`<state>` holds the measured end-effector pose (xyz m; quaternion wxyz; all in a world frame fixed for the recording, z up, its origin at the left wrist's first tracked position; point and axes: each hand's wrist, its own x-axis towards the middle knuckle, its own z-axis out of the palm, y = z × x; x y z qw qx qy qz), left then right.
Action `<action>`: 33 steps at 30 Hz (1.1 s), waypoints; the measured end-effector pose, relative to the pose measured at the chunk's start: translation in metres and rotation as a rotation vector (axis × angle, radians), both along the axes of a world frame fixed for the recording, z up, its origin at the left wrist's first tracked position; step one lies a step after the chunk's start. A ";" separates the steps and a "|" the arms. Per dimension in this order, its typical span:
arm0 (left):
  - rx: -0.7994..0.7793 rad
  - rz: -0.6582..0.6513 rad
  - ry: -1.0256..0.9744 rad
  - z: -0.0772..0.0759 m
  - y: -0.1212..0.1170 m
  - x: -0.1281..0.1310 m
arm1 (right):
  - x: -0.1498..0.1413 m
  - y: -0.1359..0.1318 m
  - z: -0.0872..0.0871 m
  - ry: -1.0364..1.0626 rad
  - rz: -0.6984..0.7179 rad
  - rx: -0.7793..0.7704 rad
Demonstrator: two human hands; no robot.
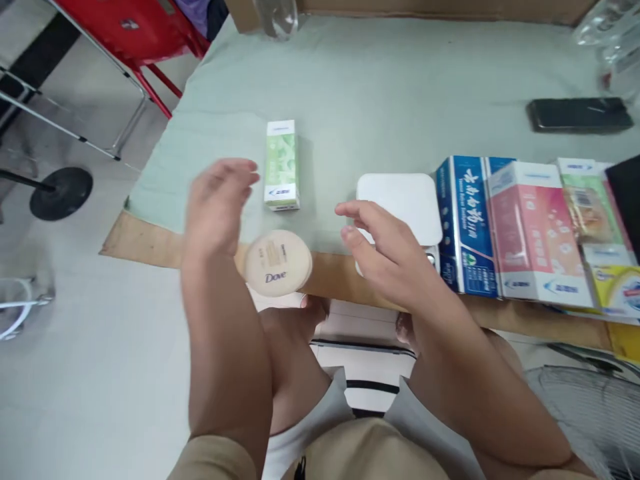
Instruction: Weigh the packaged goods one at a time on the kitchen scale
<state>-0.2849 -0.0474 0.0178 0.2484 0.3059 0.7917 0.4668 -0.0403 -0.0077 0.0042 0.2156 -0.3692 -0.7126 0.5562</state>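
Observation:
My left hand (pixel 217 203) hovers above the table's front edge, fingers loosely apart and blurred, holding nothing. Just right of it lies a round cream Dove jar (pixel 277 263) at the table edge. Behind that, a green and white carton (pixel 281 165) lies flat on the pale green cloth (pixel 360 93). My right hand (pixel 385 250) is open, fingers stretched out to the left, hovering over the near corner of a white square scale (pixel 400 200). Neither hand touches the jar or the carton.
Right of the scale stand a blue toothpaste box (pixel 467 227), a pink and white box (pixel 535 233) and more packets (pixel 595 220). A black phone (pixel 580 115) lies far right. A red chair (pixel 135 33) and a stand base (pixel 60 193) are on the floor at left.

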 end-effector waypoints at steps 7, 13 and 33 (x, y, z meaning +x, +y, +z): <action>-0.400 -0.267 0.038 -0.024 -0.001 -0.017 | -0.057 -0.007 -0.017 -0.031 0.084 -0.339; -0.413 -0.373 0.009 -0.019 -0.007 -0.021 | -0.082 -0.004 -0.027 0.053 0.098 -0.402; -0.132 -0.443 0.259 0.049 -0.013 0.120 | 0.008 -0.010 0.049 -0.229 -0.280 0.293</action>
